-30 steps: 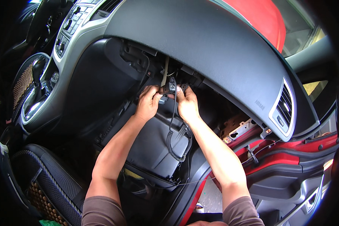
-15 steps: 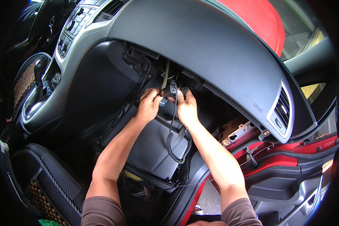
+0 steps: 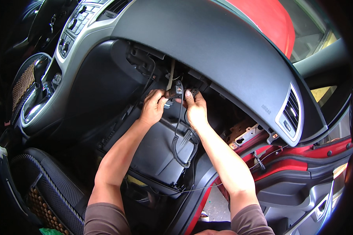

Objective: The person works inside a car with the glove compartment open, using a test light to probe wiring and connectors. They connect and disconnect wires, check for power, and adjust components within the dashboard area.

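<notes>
Both of my hands are up at the opening under the dashboard. A small black connector (image 3: 179, 89) with a dark cord sits between them. My left hand (image 3: 153, 107) is closed, thumb and fingers pinching the dark left end of this piece; its fingertips are partly hidden. My right hand (image 3: 196, 111) is closed just to the right, thumb up, against a small black part (image 3: 193, 92) whose kind I cannot make out. From the connector the coiled black cord (image 3: 181, 162) hangs down in a loop.
Below my hands is a black plastic box (image 3: 155, 150). The dashboard (image 3: 208, 47) overhangs the opening. A pale strap (image 3: 171, 74) hangs behind the connector. At right are a bare metal bracket (image 3: 245, 135) and the open red door (image 3: 290, 172); a thin cable (image 3: 202, 188) runs low across.
My right hand has shifted slightly right, its thumb now farther from the connector. The left hand stays nearly in place. The whole view has moved a little.
</notes>
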Available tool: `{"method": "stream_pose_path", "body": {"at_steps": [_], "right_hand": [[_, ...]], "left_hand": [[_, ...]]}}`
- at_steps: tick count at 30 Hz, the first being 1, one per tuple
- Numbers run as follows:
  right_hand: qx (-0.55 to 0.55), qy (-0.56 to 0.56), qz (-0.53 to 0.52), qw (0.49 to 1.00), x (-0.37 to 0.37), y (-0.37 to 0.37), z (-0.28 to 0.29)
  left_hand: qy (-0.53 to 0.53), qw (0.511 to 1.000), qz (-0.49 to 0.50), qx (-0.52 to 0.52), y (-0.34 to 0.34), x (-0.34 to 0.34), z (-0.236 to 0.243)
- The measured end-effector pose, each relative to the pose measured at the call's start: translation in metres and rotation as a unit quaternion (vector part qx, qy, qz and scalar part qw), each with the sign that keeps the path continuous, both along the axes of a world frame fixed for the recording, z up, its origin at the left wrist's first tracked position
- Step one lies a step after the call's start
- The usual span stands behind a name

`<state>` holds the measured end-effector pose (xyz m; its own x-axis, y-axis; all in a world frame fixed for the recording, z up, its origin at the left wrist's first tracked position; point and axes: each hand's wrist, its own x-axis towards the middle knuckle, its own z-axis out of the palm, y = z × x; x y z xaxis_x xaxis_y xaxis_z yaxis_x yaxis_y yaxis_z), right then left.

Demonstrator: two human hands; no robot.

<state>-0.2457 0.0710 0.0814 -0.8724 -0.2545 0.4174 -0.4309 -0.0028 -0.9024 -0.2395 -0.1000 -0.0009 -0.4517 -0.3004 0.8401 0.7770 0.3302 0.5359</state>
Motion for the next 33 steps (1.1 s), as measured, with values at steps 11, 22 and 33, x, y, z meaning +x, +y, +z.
{"method": "stream_pose_path", "body": {"at_steps": [11,22,33], "right_hand": [[0.011,0.022,-0.019,1.0,0.0,-0.013,-0.009],[0.032,0.043,-0.036,0.998,-0.006,-0.009,-0.016],[0.034,0.033,0.025,0.999,0.0,-0.007,-0.011]], "left_hand": [[0.016,1.0,0.008,-0.001,0.0,-0.003,-0.002],[0.017,1.0,0.007,-0.004,0.0,-0.002,-0.001],[0.013,1.0,0.006,-0.006,0.0,-0.002,-0.002]]}}
